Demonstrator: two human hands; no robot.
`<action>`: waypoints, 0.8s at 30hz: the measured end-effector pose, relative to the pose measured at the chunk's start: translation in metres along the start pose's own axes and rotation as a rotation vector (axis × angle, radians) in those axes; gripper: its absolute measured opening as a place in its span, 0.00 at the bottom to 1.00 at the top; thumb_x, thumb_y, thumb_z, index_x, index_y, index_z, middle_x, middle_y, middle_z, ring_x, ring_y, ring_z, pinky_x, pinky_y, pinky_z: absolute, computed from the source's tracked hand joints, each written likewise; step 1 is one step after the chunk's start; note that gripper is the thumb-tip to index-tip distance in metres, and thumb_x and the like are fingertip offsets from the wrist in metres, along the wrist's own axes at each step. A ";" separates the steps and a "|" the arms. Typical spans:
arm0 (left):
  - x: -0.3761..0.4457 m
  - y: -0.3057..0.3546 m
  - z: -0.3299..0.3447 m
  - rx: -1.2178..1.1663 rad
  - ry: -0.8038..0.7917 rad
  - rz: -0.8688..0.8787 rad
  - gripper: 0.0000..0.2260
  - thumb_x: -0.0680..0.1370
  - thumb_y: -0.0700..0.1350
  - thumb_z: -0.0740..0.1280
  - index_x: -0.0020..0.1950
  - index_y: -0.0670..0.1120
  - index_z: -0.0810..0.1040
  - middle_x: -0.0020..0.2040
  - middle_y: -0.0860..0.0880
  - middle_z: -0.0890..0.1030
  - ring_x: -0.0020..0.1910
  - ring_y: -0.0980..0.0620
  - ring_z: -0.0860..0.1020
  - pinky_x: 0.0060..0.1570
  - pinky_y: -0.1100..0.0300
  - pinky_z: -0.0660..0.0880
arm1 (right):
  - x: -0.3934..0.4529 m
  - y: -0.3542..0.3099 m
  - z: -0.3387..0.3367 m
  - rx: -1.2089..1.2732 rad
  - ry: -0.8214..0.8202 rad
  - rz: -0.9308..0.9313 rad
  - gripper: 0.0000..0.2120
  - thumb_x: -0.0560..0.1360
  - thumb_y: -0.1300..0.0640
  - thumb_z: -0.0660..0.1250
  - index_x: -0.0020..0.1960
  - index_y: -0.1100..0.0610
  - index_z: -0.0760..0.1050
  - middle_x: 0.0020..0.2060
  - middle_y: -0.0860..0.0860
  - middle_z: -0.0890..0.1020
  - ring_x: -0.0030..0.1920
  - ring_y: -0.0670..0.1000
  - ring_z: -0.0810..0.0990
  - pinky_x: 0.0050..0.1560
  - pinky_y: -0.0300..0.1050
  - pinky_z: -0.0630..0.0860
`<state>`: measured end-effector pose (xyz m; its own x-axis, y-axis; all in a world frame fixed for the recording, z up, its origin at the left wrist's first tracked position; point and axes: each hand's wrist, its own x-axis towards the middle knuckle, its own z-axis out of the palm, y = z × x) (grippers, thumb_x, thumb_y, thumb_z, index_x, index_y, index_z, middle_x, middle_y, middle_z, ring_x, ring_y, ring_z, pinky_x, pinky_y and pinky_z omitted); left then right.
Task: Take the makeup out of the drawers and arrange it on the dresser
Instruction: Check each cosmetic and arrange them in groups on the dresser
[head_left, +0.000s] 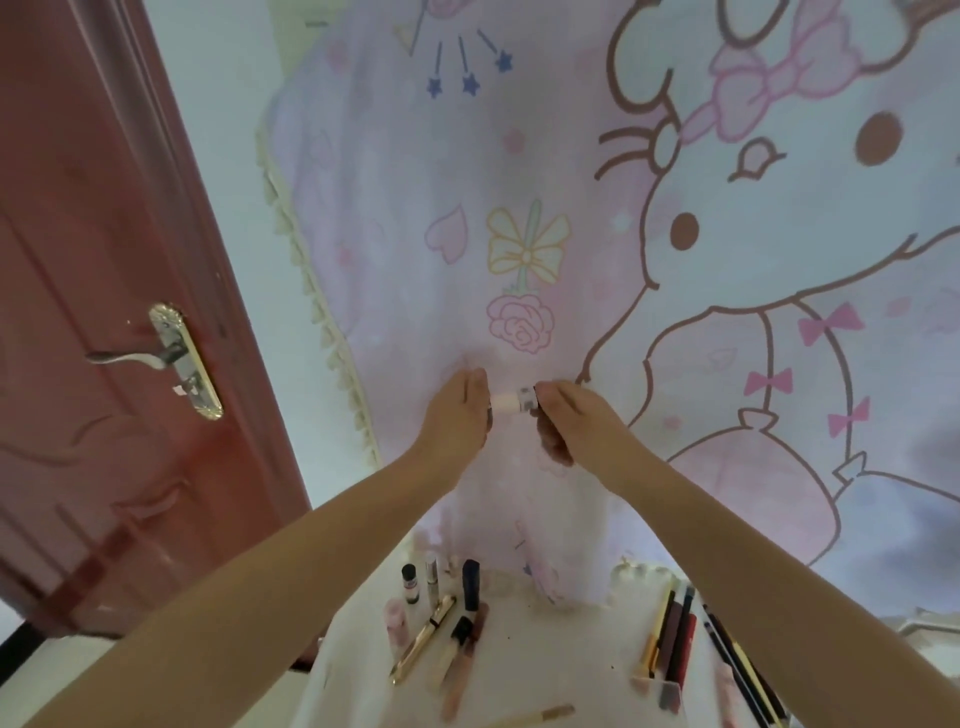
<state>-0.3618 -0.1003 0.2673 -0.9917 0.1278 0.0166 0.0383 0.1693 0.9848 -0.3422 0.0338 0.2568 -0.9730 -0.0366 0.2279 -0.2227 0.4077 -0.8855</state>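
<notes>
Hands raised: left hand (460, 410) and right hand (563, 415) each pinching an end of small pale cylindrical bottle (511, 402); best lowered upright beside standing tubes (441, 579) on white dresser top (561, 649).

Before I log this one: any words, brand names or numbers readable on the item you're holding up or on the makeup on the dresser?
None can be read.
Small bottle held between the hands: no legible label.
Small dark-capped bottle on the dresser: label too blurred.
Gold tube: no readable print.
Cartoon cloth: pictures only.

Both arms raised, left hand (460, 410) and right hand (563, 421) pinching.
</notes>
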 end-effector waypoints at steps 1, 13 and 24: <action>0.001 -0.001 -0.002 -0.012 0.011 -0.010 0.15 0.81 0.44 0.50 0.34 0.46 0.62 0.26 0.50 0.64 0.20 0.56 0.61 0.19 0.67 0.57 | -0.001 0.001 -0.003 0.010 -0.034 -0.038 0.12 0.79 0.61 0.54 0.40 0.48 0.69 0.29 0.45 0.74 0.25 0.40 0.73 0.28 0.34 0.71; 0.020 0.026 -0.015 0.083 0.088 0.141 0.16 0.80 0.43 0.50 0.32 0.47 0.61 0.29 0.48 0.65 0.27 0.52 0.61 0.27 0.60 0.57 | 0.021 -0.032 -0.021 0.110 -0.098 -0.155 0.15 0.74 0.69 0.62 0.44 0.49 0.72 0.38 0.45 0.79 0.37 0.41 0.79 0.39 0.37 0.78; 0.031 0.046 -0.019 0.082 0.091 0.189 0.16 0.80 0.42 0.50 0.31 0.46 0.62 0.28 0.48 0.64 0.26 0.52 0.61 0.26 0.60 0.56 | 0.030 -0.045 -0.033 0.122 -0.138 -0.215 0.21 0.71 0.71 0.65 0.48 0.44 0.70 0.48 0.43 0.77 0.51 0.44 0.77 0.49 0.39 0.77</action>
<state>-0.3934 -0.1075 0.3165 -0.9727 0.0765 0.2192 0.2312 0.2299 0.9454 -0.3597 0.0441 0.3172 -0.9000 -0.2373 0.3657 -0.4221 0.2646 -0.8670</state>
